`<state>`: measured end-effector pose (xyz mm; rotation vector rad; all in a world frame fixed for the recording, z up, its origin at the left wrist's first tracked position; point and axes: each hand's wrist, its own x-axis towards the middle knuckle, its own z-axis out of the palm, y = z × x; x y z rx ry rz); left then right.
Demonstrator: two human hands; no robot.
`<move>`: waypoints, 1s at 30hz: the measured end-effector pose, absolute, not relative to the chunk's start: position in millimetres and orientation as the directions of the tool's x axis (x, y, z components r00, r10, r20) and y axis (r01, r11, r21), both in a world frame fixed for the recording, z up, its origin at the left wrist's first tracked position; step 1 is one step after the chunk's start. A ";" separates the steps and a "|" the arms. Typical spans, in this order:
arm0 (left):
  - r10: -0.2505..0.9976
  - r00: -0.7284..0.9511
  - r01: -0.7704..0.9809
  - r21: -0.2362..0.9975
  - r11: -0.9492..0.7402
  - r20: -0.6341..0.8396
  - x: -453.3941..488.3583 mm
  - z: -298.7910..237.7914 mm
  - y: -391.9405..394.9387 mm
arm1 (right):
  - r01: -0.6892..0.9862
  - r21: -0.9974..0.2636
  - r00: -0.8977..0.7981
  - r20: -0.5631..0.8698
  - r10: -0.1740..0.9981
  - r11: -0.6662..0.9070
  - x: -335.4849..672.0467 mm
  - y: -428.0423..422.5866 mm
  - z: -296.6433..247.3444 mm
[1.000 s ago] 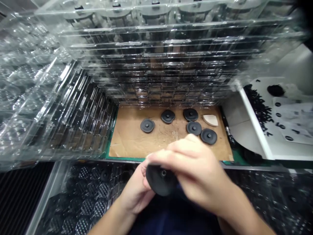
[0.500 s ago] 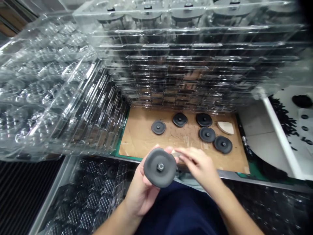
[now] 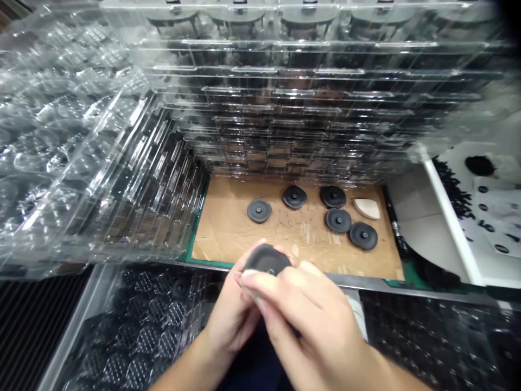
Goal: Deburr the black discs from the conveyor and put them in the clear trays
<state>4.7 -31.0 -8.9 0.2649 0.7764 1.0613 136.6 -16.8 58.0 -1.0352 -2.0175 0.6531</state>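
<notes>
My left hand [image 3: 230,304] is wrapped round a black rounded disc [image 3: 264,258] with a small raised stub at its centre. The disc is held up in front of my body. Across its near edge lies my right hand [image 3: 313,315], fingers pressed together in a pinch. What those fingers hold, if anything, is hidden, and they cover the lower part of the disc. Beyond my hands, several similar discs lie on the cardboard sheet [image 3: 228,233], among them a left one [image 3: 259,210] and a right one [image 3: 363,235].
Stacked clear plastic trays [image 3: 285,103] rise behind the cardboard, with more trays [image 3: 81,141] at the left. A pale wedge-shaped piece [image 3: 367,208] lies on the cardboard's right side. A white-edged bin [image 3: 451,217] stands further right. Another tray [image 3: 142,326] is below left.
My right hand has moved left from beside the disc and now covers its near edge. The disc stays in my left hand. The view has shifted slightly.
</notes>
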 end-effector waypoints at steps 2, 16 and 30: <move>0.852 0.211 -0.688 0.546 0.478 -0.480 3.6 -10.5 -31.1 | 0.463 -0.732 -0.452 0.290 0.843 0.500 133.8 -14.0 56.1; 0.870 0.264 -0.760 0.466 0.453 -0.416 5.5 -4.3 -29.4 | 0.694 -0.548 -0.374 0.278 0.885 0.466 163.8 -22.0 58.4; 0.792 0.491 -0.785 0.211 0.583 -0.364 6.9 2.6 -29.9 | 0.527 -0.847 -0.132 -0.159 0.978 -0.066 193.9 -30.4 -30.7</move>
